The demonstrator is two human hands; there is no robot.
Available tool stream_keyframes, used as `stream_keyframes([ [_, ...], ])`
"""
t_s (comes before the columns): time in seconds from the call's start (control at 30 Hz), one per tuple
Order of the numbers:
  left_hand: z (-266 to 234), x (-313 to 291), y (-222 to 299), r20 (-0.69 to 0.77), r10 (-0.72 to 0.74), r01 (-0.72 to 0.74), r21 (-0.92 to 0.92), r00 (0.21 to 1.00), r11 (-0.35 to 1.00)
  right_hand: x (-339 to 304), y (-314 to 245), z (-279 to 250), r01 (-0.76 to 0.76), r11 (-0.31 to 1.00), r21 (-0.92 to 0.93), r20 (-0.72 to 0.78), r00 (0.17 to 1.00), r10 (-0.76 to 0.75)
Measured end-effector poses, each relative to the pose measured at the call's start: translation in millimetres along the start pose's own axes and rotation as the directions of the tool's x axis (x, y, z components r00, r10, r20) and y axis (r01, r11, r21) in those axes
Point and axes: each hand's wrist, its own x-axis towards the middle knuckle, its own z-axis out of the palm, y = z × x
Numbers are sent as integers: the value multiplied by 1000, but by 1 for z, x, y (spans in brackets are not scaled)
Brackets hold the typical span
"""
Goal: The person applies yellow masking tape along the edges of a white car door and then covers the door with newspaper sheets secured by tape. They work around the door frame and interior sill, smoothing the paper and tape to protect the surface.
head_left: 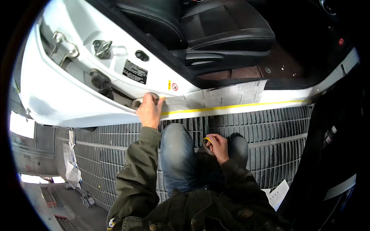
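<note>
My left hand (149, 110) is at the left end of a sheet of newspaper (227, 95) lying along the white car's door sill. A short bit of yellow tape shows at its thumb tip, and the fingers are closed around there. A long strip of yellow masking tape (235, 108) runs along the paper's lower edge on the sill. Lower down, between my knees, my right hand (219, 148) grips a roll of yellow masking tape (207, 146), with fingers through its ring.
Behind the sill is a black car seat (227, 29). Door hinge hardware (102, 49) and a black label (135, 71) are on the white pillar at left. Metal floor grating (104, 161) lies beneath me. Loose paper sheets (72, 173) lie at the left, another (278, 195) at lower right.
</note>
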Motion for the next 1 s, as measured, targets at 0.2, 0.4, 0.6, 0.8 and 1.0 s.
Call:
stream_keyframes([
  [0.2,12,-2,-15,-195,-36,-11,-235,980,972,-7,10,-49,107,980,166,-198,978,-73],
  [0.4,31,-41,32,84,414,-354,-383,906,853,-115,100,-194,90,994,64,-721,693,-17],
  [0.6,78,-54,114,300,836,-688,-476,459,548,-275,269,-204,-573,820,12,-829,453,329],
  [0.8,149,-17,118,341,889,-929,-98,305,356,-335,323,-178,-894,447,-14,-935,171,312],
  [1.0,171,-4,117,329,917,-965,-55,224,255,-341,313,-226,-911,409,58,-979,29,203],
])
